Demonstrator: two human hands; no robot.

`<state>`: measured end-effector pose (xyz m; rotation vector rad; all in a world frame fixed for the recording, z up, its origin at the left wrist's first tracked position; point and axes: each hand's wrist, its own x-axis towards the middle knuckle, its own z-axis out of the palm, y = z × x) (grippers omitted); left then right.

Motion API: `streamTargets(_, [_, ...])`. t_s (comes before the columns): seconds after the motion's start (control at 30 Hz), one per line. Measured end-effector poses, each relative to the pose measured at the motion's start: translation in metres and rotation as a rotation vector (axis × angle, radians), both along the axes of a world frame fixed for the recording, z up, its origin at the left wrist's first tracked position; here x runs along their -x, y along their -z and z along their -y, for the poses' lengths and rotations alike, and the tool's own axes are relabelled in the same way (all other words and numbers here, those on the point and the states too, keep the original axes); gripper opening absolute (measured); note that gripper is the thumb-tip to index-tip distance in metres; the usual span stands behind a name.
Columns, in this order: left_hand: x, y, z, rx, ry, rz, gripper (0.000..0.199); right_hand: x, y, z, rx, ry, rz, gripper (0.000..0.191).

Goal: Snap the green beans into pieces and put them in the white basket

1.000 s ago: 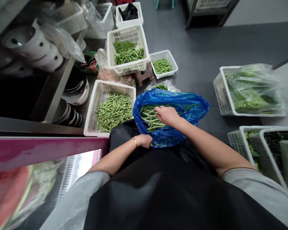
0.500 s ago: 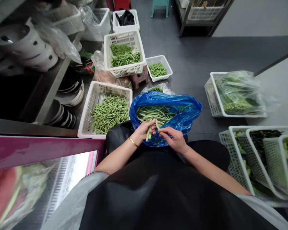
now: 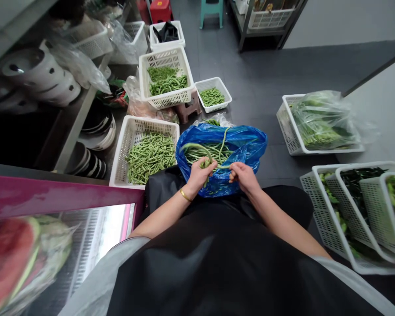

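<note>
My left hand [image 3: 201,174] is closed on green beans over the near edge of an open blue plastic bag [image 3: 255,142]. Short bean pieces and a long curved bean [image 3: 197,146] show at its fingers. Just to the right, my right hand [image 3: 242,174] pinches the end of a bean that runs across from the left hand. Long beans [image 3: 224,151] lie inside the bag. To the left of the bag stands a white basket [image 3: 116,153] holding many short cut bean pieces [image 3: 151,157].
Beyond are a white basket [image 3: 145,83] of greens on a brown stool [image 3: 189,107] and a small white basket [image 3: 228,96] of beans. At right are a basket with bagged greens [image 3: 322,123] and several upright baskets [image 3: 335,219]. A metal shelf [image 3: 77,118] stands at left.
A long bean now stretches between my hands and another rises from the bag. My right hand has moved slightly right, away from the left hand. The view has shifted a little.
</note>
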<state>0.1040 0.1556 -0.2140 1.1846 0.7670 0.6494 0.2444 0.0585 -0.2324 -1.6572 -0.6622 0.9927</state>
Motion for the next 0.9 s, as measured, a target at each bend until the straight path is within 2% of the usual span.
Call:
streamTargets(0.03, [0.004, -0.003, 0.003, -0.021, 0.018, -0.003, 0.024, -0.004, -0.002, 0.002, -0.040, 0.078, -0.080, 0.034])
streamTargets(0.07, [0.008, -0.005, 0.004, -0.011, 0.045, -0.007, 0.026, -0.010, -0.005, 0.006, -0.055, 0.084, -0.121, 0.035])
streamTargets(0.1, [0.012, -0.007, 0.005, 0.020, 0.080, -0.013, 0.028, -0.016, -0.008, 0.011, -0.031, 0.001, -0.138, 0.036])
streamTargets(0.2, [0.022, -0.010, 0.004, 0.194, 0.249, -0.034, 0.035, -0.034, -0.022, 0.026, 0.205, -0.518, -0.128, 0.038])
streamTargets(0.23, [0.024, -0.010, 0.003, 0.257, 0.311, -0.035, 0.036, -0.038, -0.026, 0.028, 0.264, -0.621, -0.127, 0.042])
streamTargets(0.27, [0.025, -0.009, 0.004, 0.309, 0.367, -0.035, 0.037, -0.041, -0.031, 0.028, 0.277, -0.632, -0.135, 0.048])
streamTargets(0.3, [0.025, -0.007, 0.004, 0.345, 0.413, -0.035, 0.036, -0.041, -0.035, 0.026, 0.236, -0.557, -0.147, 0.052])
streamTargets(0.37, [0.023, -0.002, 0.006, 0.374, 0.455, -0.062, 0.031, -0.037, -0.042, 0.017, 0.058, -0.298, -0.143, 0.053])
streamTargets(0.43, [0.020, 0.006, 0.008, 0.379, 0.382, -0.134, 0.024, -0.023, -0.050, 0.009, -0.107, -0.098, -0.020, 0.046])
streamTargets(0.47, [0.018, 0.010, 0.008, 0.380, 0.306, -0.176, 0.022, -0.013, -0.053, 0.008, -0.155, -0.079, 0.088, 0.042])
streamTargets(0.5, [0.016, 0.014, 0.008, 0.381, 0.221, -0.213, 0.020, -0.002, -0.056, 0.008, -0.186, -0.116, 0.206, 0.038])
streamTargets(0.57, [0.014, 0.021, 0.006, 0.386, 0.077, -0.253, 0.018, 0.018, -0.058, 0.013, -0.215, -0.280, 0.379, 0.033])
streamTargets(0.6, [0.015, 0.023, 0.005, 0.394, 0.037, -0.255, 0.017, 0.025, -0.057, 0.016, -0.214, -0.333, 0.402, 0.031])
streamTargets(0.63, [0.016, 0.025, 0.004, 0.413, 0.028, -0.241, 0.017, 0.027, -0.055, 0.019, -0.200, -0.328, 0.380, 0.031])
streamTargets(0.7, [0.020, 0.024, 0.002, 0.462, 0.111, -0.159, 0.017, 0.020, -0.047, 0.022, -0.128, -0.191, 0.232, 0.033])
streamTargets(0.77, [0.027, 0.020, 0.001, 0.505, 0.309, -0.044, 0.017, 0.001, -0.040, 0.021, -0.034, -0.085, 0.037, 0.037])
streamTargets(0.83, [0.034, 0.014, -0.002, 0.533, 0.532, 0.011, 0.016, -0.020, -0.037, 0.021, 0.063, -0.150, -0.094, 0.042])
streamTargets(0.9, [0.038, 0.008, -0.004, 0.546, 0.682, -0.026, 0.019, -0.033, -0.039, 0.021, 0.151, -0.283, -0.128, 0.043])
